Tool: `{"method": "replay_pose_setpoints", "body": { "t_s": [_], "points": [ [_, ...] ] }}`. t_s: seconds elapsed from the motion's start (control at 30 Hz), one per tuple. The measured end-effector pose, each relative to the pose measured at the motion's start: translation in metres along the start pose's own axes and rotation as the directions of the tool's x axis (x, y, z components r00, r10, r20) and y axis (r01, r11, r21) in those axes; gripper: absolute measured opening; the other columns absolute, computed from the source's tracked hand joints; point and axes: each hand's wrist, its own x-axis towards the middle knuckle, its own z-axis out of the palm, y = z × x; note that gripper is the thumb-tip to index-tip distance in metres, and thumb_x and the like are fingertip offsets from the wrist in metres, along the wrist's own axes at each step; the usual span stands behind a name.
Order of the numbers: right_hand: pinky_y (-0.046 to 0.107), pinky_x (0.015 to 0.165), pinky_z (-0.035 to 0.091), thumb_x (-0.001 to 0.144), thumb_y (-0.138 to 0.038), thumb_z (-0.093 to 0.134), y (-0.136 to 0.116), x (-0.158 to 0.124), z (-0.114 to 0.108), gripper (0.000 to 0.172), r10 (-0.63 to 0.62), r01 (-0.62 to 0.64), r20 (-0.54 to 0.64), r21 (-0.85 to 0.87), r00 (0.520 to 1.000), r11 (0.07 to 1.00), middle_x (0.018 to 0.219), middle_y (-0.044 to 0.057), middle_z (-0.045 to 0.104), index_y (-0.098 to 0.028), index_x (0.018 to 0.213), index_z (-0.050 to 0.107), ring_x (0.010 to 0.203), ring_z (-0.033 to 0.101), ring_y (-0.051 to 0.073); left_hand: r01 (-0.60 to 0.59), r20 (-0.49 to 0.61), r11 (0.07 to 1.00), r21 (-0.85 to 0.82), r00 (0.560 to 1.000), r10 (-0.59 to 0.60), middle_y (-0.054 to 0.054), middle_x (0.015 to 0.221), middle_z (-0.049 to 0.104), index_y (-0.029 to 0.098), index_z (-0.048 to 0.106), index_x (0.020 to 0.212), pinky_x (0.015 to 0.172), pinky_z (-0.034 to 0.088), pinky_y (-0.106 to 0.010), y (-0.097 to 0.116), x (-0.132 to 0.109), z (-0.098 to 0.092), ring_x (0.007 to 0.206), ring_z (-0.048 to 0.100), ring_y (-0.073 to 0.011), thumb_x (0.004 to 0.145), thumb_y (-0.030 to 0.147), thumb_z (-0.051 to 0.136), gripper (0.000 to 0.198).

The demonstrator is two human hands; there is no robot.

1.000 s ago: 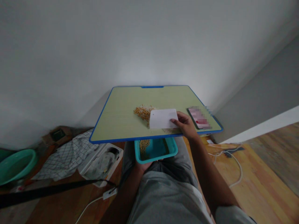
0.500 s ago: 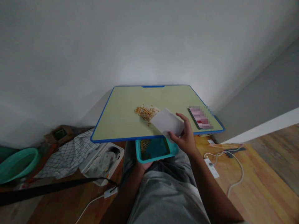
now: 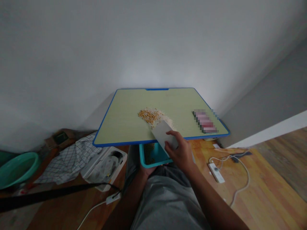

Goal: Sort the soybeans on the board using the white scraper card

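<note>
White plastic, a thin scraper card [image 3: 162, 134], is pinched in the right hand [image 3: 180, 152]: thumb over the near face, fingers curled behind it, so that grip is closed on the card. Its long axis runs slantwise, from the hand up and away to the left, and its far edge rests at the near edge of the bench [image 3: 124, 121].

Just beyond that far edge, up and slightly left of the right grip, lies the heap of yellow beans [image 3: 149, 115] mixed with pale grains (rice, by the look of it). Directly below the grip, tucked under the bench rim, sits a teal tray [image 3: 153, 156] with some beans already in its left part. The left hand [image 3: 146, 170] cups this tray from underneath; only the heel of the hand shows, so I cannot tell how tightly its fingers close.

So beans, card and tray fall nearly in one line toward the person's lap, and the right hand is the nearer one to the heap.

A phone [image 3: 205, 121] lies well to the right of the grip on the bench.
</note>
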Motion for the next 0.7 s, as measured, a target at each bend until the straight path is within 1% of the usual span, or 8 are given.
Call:
{"method": "replay_pose_setpoints", "body": {
  "t_s": [0.07,0.17,0.27,0.33,0.43,0.5,0.57,0.7],
  "points": [
    [0.028,0.055,0.048,0.088,-0.028,0.067,-0.001,-0.002,-0.002,0.036,0.050,-0.050,-0.013,-0.008,0.999,0.999,0.075,-0.001,0.075,-0.023,0.122,0.075,0.050,0.060,0.017,0.005,0.004,1.000,-0.005,1.000,-0.005,-0.018,0.167,0.060,0.026,0.067,0.156,0.104,0.058,-0.069,0.000,-0.001,0.003,0.142,0.064,-0.0438,0.107,0.073,0.034,0.076],
    [0.027,0.050,0.041,0.088,-0.029,0.067,-0.001,-0.003,-0.007,0.036,0.079,-0.080,-0.041,-0.019,0.996,0.997,0.070,-0.002,0.071,-0.023,0.123,0.075,0.044,0.051,0.014,0.001,0.002,1.000,-0.004,1.000,-0.001,-0.018,0.163,0.064,0.025,0.071,0.152,0.098,0.061,-0.067,0.001,-0.002,0.007,0.134,0.070,-0.0439,0.107,0.073,0.034,0.075],
    [0.027,0.047,0.037,0.087,-0.030,0.067,-0.001,-0.002,-0.012,0.036,0.075,-0.077,-0.073,-0.028,0.994,0.997,0.068,-0.003,0.069,-0.024,0.121,0.075,0.043,0.049,0.015,-0.010,-0.004,1.000,0.001,1.000,0.010,-0.017,0.155,0.071,0.025,0.075,0.146,0.095,0.062,-0.064,0.003,-0.005,0.012,0.128,0.073,-0.0422,0.108,0.070,0.033,0.072],
    [0.028,0.044,0.034,0.086,-0.030,0.067,0.001,-0.001,-0.014,0.035,0.070,-0.072,-0.102,-0.021,0.992,0.997,0.066,-0.003,0.067,-0.025,0.120,0.075,0.041,0.047,0.015,-0.007,-0.024,1.000,0.009,1.000,0.007,-0.018,0.153,0.072,0.024,0.076,0.144,0.097,0.062,-0.064,0.004,-0.006,0.015,0.129,0.072,-0.0428,0.108,0.069,0.036,0.070],
    [0.029,0.042,0.031,0.085,-0.030,0.069,0.003,0.000,-0.017,0.033,0.080,-0.083,-0.138,-0.016,0.987,0.996,0.062,-0.004,0.065,-0.026,0.118,0.075,0.038,0.042,0.015,0.002,-0.145,1.000,0.026,0.989,0.001,-0.017,0.153,0.072,0.024,0.076,0.142,0.096,0.061,-0.066,0.005,-0.007,0.019,0.130,0.072,-0.0449,0.104,0.072,0.042,0.069],
    [0.029,0.042,0.030,0.084,-0.030,0.070,0.006,0.001,-0.019,0.033,0.090,-0.093,-0.147,-0.017,0.985,0.995,0.061,-0.004,0.064,-0.027,0.117,0.075,0.038,0.042,0.015,0.004,-0.210,1.000,0.028,0.978,0.002,-0.019,0.152,0.072,0.023,0.075,0.144,0.095,0.061,-0.066,0.005,-0.006,0.021,0.128,0.072,-0.0453,0.103,0.073,0.043,0.071],
    [0.029,0.043,0.031,0.085,-0.030,0.070,0.010,0.001,-0.019,0.033,0.099,-0.102,-0.149,-0.017,0.984,0.995,0.061,-0.005,0.064,-0.028,0.118,0.075,0.039,0.043,0.016,0.003,-0.221,1.000,0.026,0.975,0.003,-0.020,0.153,0.071,0.022,0.073,0.146,0.096,0.061,-0.067,0.005,-0.005,0.023,0.129,0.072,-0.0455,0.104,0.073,0.042,0.073],
    [0.030,0.045,0.034,0.087,-0.031,0.070,0.016,0.002,-0.020,0.033,0.107,-0.109,-0.116,-0.014,0.988,0.994,0.060,-0.005,0.061,-0.027,0.120,0.075,0.041,0.044,0.017,-0.023,-0.191,0.999,0.037,0.981,0.029,-0.019,0.157,0.068,0.023,0.071,0.148,0.097,0.060,-0.067,0.004,-0.004,0.028,0.133,0.069,-0.0465,0.104,0.074,0.041,0.074]
  ]
}}
